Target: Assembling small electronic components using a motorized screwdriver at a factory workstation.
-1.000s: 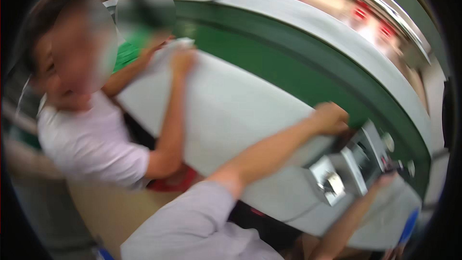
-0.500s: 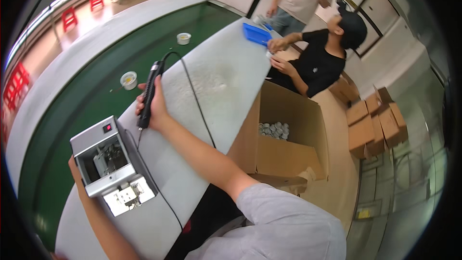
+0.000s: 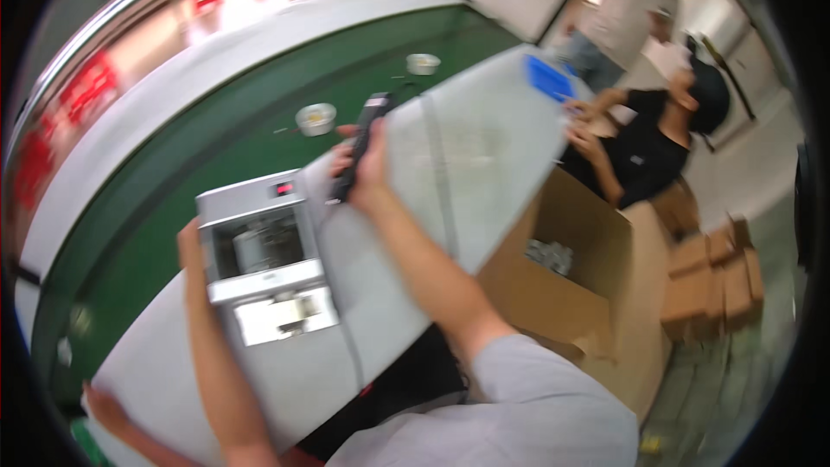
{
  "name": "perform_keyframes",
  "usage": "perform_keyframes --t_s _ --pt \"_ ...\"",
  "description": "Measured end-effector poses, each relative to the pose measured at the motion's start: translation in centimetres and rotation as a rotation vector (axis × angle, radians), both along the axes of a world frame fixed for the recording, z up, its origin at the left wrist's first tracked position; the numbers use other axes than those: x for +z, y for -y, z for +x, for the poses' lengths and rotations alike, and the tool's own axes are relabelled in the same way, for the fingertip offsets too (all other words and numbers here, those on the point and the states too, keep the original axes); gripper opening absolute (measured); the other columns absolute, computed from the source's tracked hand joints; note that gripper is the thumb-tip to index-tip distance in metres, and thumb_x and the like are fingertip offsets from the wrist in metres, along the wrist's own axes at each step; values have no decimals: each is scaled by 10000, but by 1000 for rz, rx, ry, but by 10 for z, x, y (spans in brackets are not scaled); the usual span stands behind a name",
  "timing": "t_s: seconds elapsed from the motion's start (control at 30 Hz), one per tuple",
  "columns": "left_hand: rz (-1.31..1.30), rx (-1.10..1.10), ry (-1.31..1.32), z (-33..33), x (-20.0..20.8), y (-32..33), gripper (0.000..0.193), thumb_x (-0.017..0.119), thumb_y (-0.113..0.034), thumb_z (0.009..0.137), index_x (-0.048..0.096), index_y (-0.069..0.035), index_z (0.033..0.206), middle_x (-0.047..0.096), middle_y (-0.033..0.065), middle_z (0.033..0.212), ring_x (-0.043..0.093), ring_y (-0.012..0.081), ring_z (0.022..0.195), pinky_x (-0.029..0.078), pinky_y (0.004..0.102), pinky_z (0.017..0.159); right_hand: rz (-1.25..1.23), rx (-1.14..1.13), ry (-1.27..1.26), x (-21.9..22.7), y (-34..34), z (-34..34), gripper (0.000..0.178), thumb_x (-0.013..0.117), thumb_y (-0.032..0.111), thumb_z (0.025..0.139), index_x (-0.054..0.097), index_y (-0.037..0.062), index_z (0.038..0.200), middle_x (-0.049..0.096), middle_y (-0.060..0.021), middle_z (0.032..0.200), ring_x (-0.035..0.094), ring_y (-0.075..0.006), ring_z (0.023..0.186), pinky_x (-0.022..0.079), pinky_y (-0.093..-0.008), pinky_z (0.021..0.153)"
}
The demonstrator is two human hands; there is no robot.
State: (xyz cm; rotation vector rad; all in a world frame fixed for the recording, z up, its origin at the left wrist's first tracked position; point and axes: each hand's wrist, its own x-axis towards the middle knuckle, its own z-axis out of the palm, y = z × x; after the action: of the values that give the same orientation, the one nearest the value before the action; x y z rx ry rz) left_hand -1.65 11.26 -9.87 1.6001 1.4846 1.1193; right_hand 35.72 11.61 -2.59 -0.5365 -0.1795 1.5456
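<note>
My right hand point(image 3: 372, 164) is wrapped round a black electric screwdriver point(image 3: 361, 143), held at a slant over the table. A dark cord, blurred, runs from the screwdriver across the table. To the left of it stands a grey metal screw feeder point(image 3: 259, 190) with a red-lit switch, an open window onto its mechanism and a bright plate at the front. My left hand point(image 3: 188, 246) lies along the feeder's left side; its fingers are blurred and partly hidden by the casing.
Two white tubs point(image 3: 316, 118) sit on the green belt point(image 3: 216, 121) beyond the grey tabletop point(image 3: 398, 251). An open carton point(image 3: 553, 294) holding small pale parts stands at the right. A co-worker point(image 3: 657, 147) sits by a blue tray point(image 3: 549, 78). Another person's forearm point(image 3: 130, 432) shows lower left.
The view has swung, so the whole scene sits farther right in the picture and is blurred. My hands keep their places at the screwdriver and feeder. Another person's forearm shows more at lower left.
</note>
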Motion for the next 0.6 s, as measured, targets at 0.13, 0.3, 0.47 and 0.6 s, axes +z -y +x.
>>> perform_keyframes --t_s 0.13,0.3,0.47,0.6 --pt "154 -45 -227 59 106 47 254 691 -180 836 746 -37 1039 738 211 952 717 352 873 544 398 806 2 -2 34 5 2 5 691 517 741 962 586 87 1175 461 17 699 481 -94 561 449 -287 548" --pt "154 4 -298 62 91 40 203 732 -304 869 779 -112 915 745 143 862 724 330 800 565 446 716 101 -44 168 4 -7 25 632 489 542 1040 562 -60 1216 433 10 729 442 -71 590 394 -205 504" --pt "157 4 -327 48 73 39 173 720 -315 852 747 -144 853 750 74 889 725 300 878 573 444 793 26 -160 402 -24 -30 34 753 352 604 1073 569 -63 1346 514 9 787 474 -50 660 405 -173 567" --pt "128 44 -329 46 81 53 156 723 -293 849 737 -138 846 745 82 890 719 304 878 571 445 796 121 -85 400 -48 -48 51 755 326 614 1085 564 -43 1370 552 -4 844 509 -56 689 432 -163 617"
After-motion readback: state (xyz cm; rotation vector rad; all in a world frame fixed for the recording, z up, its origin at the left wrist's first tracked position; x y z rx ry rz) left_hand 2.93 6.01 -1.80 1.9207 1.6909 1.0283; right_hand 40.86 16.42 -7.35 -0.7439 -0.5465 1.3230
